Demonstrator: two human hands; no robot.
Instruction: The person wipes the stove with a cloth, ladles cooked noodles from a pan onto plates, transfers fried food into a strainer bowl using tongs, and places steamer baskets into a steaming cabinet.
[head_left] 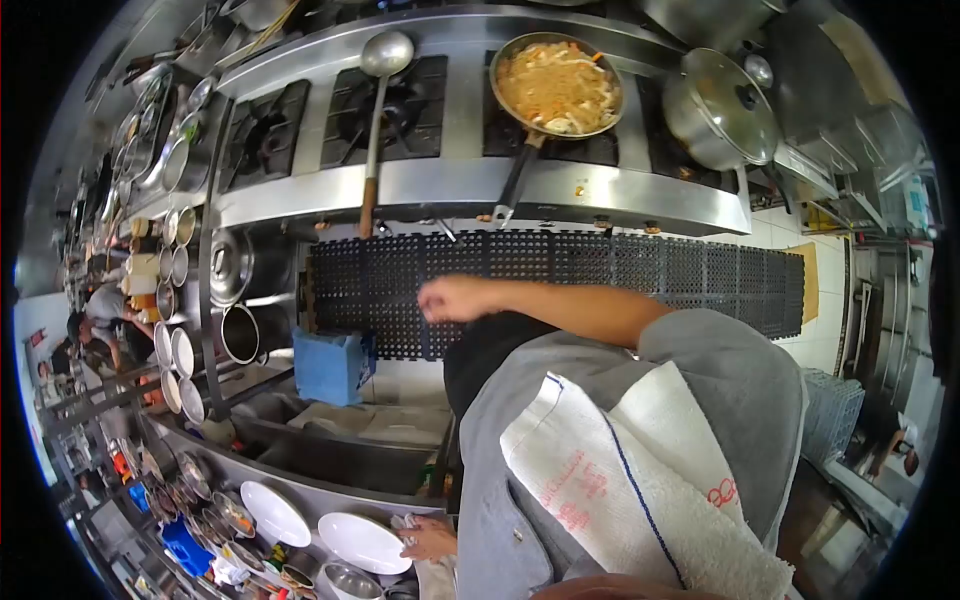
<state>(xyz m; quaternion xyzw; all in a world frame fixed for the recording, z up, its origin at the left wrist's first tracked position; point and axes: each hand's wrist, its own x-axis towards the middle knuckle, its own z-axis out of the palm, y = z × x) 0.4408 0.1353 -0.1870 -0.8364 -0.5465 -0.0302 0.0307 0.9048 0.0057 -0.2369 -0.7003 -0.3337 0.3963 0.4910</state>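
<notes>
My left hand [430, 538] is low in the view, beside a white oval plate [364, 543] on the steel counter. Its fingers are closed on a pale cloth [436, 577], and part of the cloth shows by the plate's edge. My right hand [452, 299] hangs over the black rubber floor mat [600, 270], its fingers loosely curled and nothing visible in them. On the stove, a frying pan [556, 84] holds a noodle-like dish with orange pieces. A long-handled ladle [387, 54] lies across a burner.
A lidded pot [715, 110] stands on the stove's right. Below the stove are a blue container [328, 366] and a steel sink [350, 455]. Another oval plate [275, 512] and several bowls crowd the counter. People [100, 310] stand in the far left background.
</notes>
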